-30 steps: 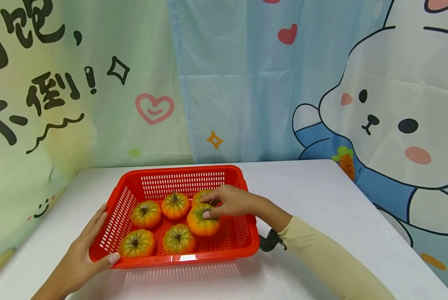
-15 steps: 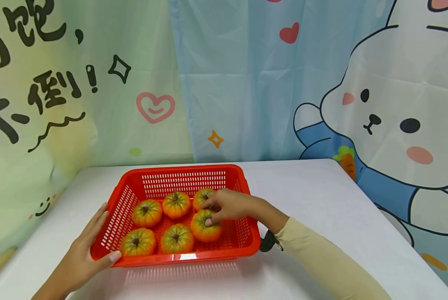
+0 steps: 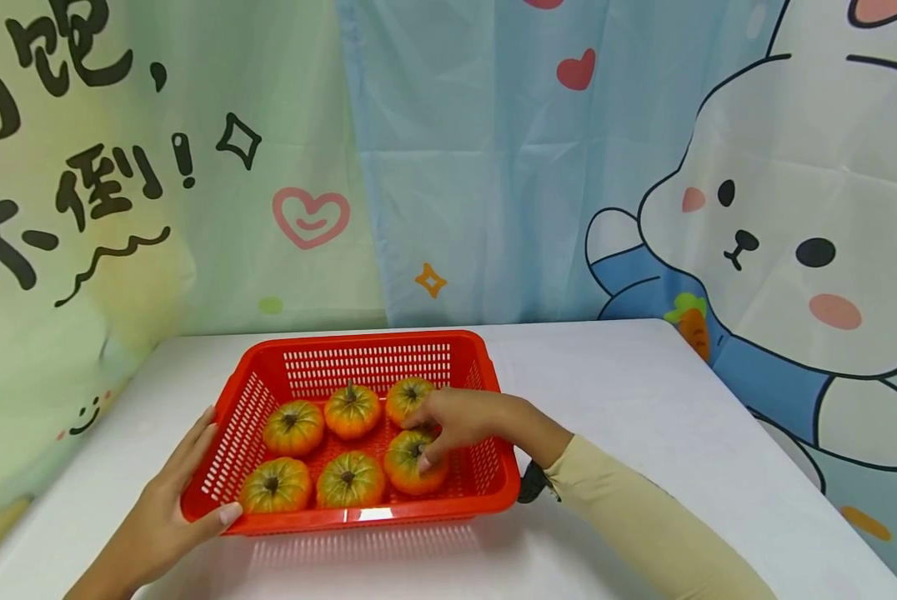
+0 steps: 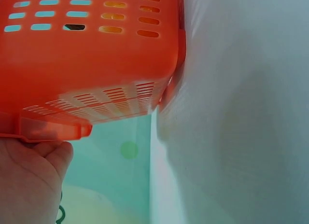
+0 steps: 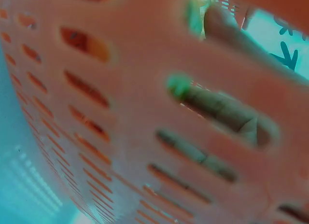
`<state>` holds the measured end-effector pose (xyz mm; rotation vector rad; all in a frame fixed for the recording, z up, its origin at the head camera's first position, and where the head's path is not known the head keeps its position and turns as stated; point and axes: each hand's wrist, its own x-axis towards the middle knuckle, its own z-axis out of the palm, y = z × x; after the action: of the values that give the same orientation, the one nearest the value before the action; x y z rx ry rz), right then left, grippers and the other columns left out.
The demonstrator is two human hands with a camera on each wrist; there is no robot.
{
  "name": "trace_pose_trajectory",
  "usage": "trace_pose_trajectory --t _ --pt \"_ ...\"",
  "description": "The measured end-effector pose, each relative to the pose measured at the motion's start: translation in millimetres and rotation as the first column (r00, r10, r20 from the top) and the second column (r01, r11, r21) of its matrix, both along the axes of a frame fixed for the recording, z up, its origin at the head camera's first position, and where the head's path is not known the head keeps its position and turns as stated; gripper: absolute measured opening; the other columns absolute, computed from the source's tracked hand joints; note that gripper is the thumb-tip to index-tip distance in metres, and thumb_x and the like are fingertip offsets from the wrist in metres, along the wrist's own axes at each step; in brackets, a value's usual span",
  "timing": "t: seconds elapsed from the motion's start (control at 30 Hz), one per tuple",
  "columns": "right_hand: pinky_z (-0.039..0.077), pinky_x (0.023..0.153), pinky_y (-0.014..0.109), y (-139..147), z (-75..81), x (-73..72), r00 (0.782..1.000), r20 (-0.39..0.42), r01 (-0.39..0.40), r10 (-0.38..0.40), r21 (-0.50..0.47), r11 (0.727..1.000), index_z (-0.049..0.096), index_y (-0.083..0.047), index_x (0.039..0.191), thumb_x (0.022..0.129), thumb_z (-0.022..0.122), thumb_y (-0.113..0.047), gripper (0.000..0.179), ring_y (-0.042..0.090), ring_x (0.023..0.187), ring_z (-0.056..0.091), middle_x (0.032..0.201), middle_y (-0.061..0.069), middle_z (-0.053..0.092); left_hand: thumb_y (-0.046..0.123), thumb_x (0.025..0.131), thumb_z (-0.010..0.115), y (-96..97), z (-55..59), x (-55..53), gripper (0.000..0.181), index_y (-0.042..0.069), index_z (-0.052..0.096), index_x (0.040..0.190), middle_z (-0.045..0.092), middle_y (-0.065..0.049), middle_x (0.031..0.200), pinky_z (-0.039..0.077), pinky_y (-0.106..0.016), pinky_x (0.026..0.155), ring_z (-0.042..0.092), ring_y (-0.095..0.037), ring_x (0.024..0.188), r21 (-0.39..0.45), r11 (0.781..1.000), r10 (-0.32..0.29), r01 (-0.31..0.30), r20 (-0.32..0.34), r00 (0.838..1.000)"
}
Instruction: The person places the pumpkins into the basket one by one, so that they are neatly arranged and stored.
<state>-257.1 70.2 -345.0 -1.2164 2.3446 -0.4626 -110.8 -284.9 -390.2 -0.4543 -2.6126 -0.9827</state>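
In the head view, a red plastic basket with slotted walls holds several small orange-green pumpkins, such as the front-left pumpkin. My left hand holds the basket's near left corner, thumb on the front rim and fingers along the left side. In the left wrist view its fingers lie against the rim. Inside the basket, my right hand has thumb and fingers around the front-right pumpkin. Behind that hand sits the back-right pumpkin, partly covered. Through the slots, the right wrist view shows blurred fingers.
The basket stands on a white-covered table. A printed curtain with a rabbit and lettering hangs behind it. Something dark, a strap or wrist device, shows beneath the right wrist.
My right hand has moved slightly toward me and right with the front-right pumpkin, which sits lower now. The front-middle pumpkin has shifted slightly left. My left hand stays on the basket.
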Motion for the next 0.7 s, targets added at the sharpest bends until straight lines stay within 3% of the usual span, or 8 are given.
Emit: trace_pose_trajectory --t 0.1,0.23,0.4,0.57,0.7 --pt "0.041 0.099 0.027 1 1.9 2.3 1.000 0.006 0.028 -0.028 0.023 0.999 0.056 -0.010 0.139 0.079 0.081 -0.031 0.068 0.005 0.115 0.051 0.129 -0.006 0.060 0.018 0.078 0.076 0.5 0.3 0.1 0.095 0.009 0.021 0.155 0.015 0.000 0.162 0.029 -0.005 0.088 0.019 0.011 0.132 0.003 1.000 -0.001 0.001 0.001 1.000" --pt "0.040 0.100 0.028 3 3.2 3.0 1.000 -0.003 0.017 -0.017 0.011 1.000 0.055 -0.010 0.139 0.080 0.080 -0.035 0.069 0.006 0.119 0.051 0.131 -0.005 0.060 0.018 0.078 0.076 0.0 0.1 -0.1 0.095 0.010 0.021 0.156 0.015 -0.002 0.162 0.028 -0.005 0.088 0.018 0.012 0.132 0.000 1.000 -0.001 0.001 0.006 1.000" --pt "0.045 0.096 0.028 9 5.2 2.1 0.999 0.016 0.032 -0.030 -0.096 0.995 0.057 -0.010 0.138 0.082 0.077 -0.038 0.066 0.010 0.118 0.055 0.131 0.000 0.061 0.017 0.078 0.077 -1.3 -0.7 -1.2 0.096 0.009 0.021 0.155 0.013 0.003 0.162 0.028 -0.005 0.088 0.017 0.011 0.133 0.004 1.000 -0.011 0.011 0.001 1.000" --pt "0.048 0.093 0.030 21 7.4 -0.5 0.993 0.078 0.099 -0.083 -0.228 0.969 0.060 -0.008 0.134 0.085 0.074 -0.036 0.058 0.016 0.117 0.058 0.128 0.004 0.063 0.017 0.078 0.077 -1.4 -1.2 -1.8 0.096 0.009 0.021 0.155 0.013 0.003 0.162 0.030 -0.006 0.086 0.019 0.013 0.130 0.002 1.000 -0.010 0.010 0.004 1.000" --pt "0.048 0.091 0.029 29 8.1 -3.3 0.993 0.091 0.101 -0.078 -0.291 0.951 0.061 -0.005 0.132 0.089 0.071 -0.032 0.051 0.022 0.116 0.059 0.127 0.007 0.064 0.015 0.076 0.078 -0.8 -1.4 -1.0 0.097 0.008 0.021 0.155 0.014 0.001 0.162 0.029 -0.004 0.088 0.019 0.012 0.132 0.015 1.000 -0.022 0.022 -0.010 1.000"
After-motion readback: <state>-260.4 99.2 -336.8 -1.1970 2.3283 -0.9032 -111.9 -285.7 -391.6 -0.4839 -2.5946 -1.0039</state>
